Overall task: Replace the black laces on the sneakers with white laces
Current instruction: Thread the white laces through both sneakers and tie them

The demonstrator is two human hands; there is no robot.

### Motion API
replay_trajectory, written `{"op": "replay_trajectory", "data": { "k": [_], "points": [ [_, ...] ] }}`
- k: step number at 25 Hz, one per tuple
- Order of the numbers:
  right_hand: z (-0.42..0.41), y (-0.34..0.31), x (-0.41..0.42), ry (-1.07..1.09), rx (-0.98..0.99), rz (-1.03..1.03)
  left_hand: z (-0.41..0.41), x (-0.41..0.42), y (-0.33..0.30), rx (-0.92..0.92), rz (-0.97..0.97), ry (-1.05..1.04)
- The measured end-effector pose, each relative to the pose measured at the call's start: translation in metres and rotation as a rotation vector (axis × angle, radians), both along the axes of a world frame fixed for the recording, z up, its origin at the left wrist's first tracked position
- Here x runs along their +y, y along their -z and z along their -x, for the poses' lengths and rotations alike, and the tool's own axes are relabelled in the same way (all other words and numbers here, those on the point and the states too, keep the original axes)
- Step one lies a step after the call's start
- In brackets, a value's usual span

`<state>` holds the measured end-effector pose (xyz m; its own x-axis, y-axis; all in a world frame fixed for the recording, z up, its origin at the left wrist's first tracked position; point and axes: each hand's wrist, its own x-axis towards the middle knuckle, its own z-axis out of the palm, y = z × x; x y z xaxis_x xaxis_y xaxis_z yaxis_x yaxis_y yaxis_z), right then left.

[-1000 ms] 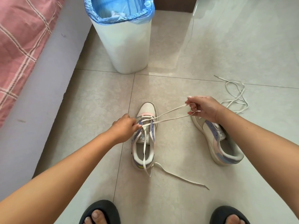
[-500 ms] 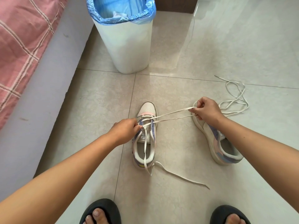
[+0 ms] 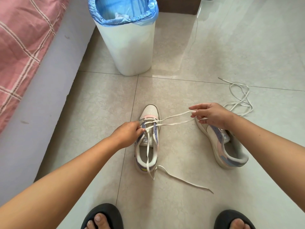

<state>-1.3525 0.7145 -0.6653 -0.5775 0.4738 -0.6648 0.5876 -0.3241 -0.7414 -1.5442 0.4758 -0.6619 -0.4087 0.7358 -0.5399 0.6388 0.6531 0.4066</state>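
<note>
A white, pink and lilac sneaker (image 3: 149,113) stands on the floor tiles, toe pointing away from me. A white lace (image 3: 175,120) runs through its front eyelets. My left hand (image 3: 127,133) pinches the lace at the sneaker's left eyelets. Out to the right, my right hand (image 3: 212,114) holds a doubled loop of that lace, pulled taut. The lace's free end (image 3: 186,180) trails across the floor behind the heel. The second sneaker (image 3: 227,152), without a lace, lies partly under my right wrist. Another white lace (image 3: 239,98) lies coiled on the floor at the right.
A white bin (image 3: 130,47) with a blue liner stands just beyond the sneaker. A bed with a pink checked cover (image 3: 21,38) and a grey base runs along the left. My feet in black slippers (image 3: 102,217) are at the bottom edge.
My right hand has shifted a little left and loosened, its fingers now spread more around the lace loop. My left hand stays at the eyelets.
</note>
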Motion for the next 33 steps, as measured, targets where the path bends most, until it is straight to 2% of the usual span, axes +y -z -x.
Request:
{"op": "replay_trajectory", "data": {
  "k": [3, 7, 9, 11, 17, 20, 23, 26, 30, 33],
  "points": [
    [0.0, -0.001, 0.004, -0.078, -0.132, -0.156, -0.001, 0.001, -0.002, 0.001, -0.012, -0.003],
    [0.009, 0.013, -0.008, 0.033, -0.342, -0.633, -0.008, -0.004, -0.003, 0.055, -0.034, -0.008],
    [0.017, 0.015, -0.018, 0.016, -0.408, -0.825, -0.013, -0.008, -0.002, 0.075, -0.051, -0.032],
    [0.025, 0.016, -0.023, 0.013, -0.421, -0.872, -0.014, -0.01, 0.0, 0.062, -0.063, -0.063],
    [0.022, 0.027, -0.015, 0.179, -0.343, -0.594, -0.003, -0.024, -0.004, -0.134, -0.096, -0.175],
    [0.021, 0.027, -0.017, 0.168, -0.278, -0.458, 0.0, -0.028, -0.011, -0.271, -0.072, -0.2],
    [0.024, 0.026, -0.023, 0.103, -0.241, -0.437, 0.002, -0.031, -0.016, -0.663, -0.078, -0.536],
    [0.03, 0.028, -0.027, 0.211, -0.232, -0.32, 0.003, -0.038, -0.016, -0.975, -0.179, -0.864],
    [0.044, 0.023, -0.041, 0.465, -0.157, 0.001, -0.001, -0.049, -0.013, -1.148, -0.309, -1.023],
    [0.052, 0.023, -0.055, 0.517, -0.106, 0.191, 0.001, -0.048, -0.015, -1.176, -0.446, -1.044]
  ]
}}
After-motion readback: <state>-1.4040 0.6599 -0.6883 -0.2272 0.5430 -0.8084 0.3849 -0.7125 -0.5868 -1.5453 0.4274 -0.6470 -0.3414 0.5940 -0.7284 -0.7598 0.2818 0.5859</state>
